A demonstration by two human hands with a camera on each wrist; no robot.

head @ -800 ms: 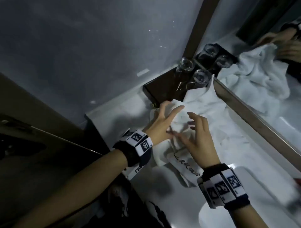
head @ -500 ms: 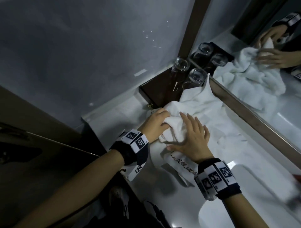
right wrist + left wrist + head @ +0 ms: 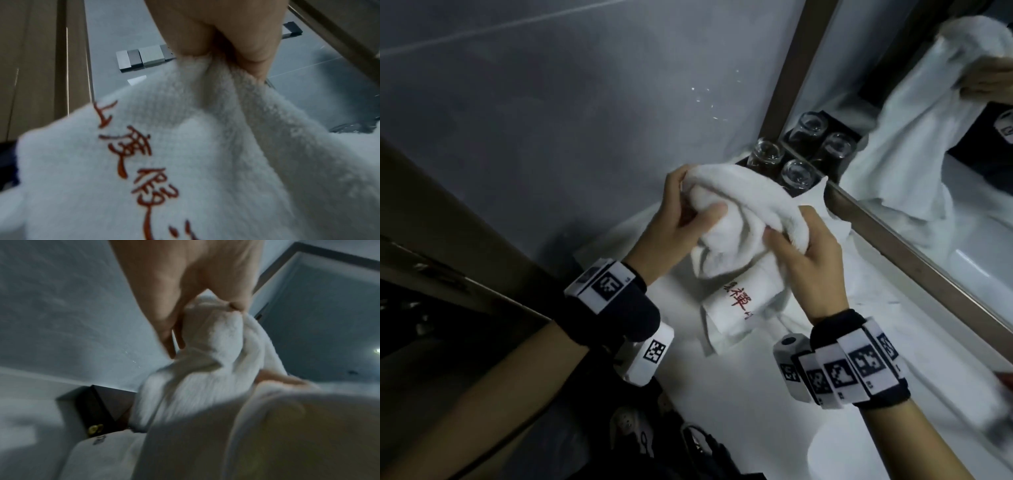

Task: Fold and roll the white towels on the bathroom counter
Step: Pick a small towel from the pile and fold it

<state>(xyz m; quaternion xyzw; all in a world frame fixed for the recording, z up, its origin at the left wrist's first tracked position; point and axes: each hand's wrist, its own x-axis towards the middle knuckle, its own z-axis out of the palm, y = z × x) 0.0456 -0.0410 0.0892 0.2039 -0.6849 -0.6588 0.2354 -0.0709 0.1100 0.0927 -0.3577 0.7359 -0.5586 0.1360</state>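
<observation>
A white towel with red embroidered characters hangs bunched between both hands, lifted above the white counter. My left hand grips its upper left fold, thumb pressed into the cloth. My right hand grips the bunched edge on the right. The left wrist view shows my left hand's fingers curled round the towel. In the right wrist view my fingers pinch the towel just above its red characters. The towel's lower end drapes toward the counter.
A dark wooden tray with upturned glasses stands in the back corner, right behind the towel. A framed mirror runs along the right. The grey wall is on the left, and a basin rim lies at the lower right.
Both hands have closed on the towel and lifted it off the counter toward me. Earlier they rested on it while it lay crumpled by the tray.
</observation>
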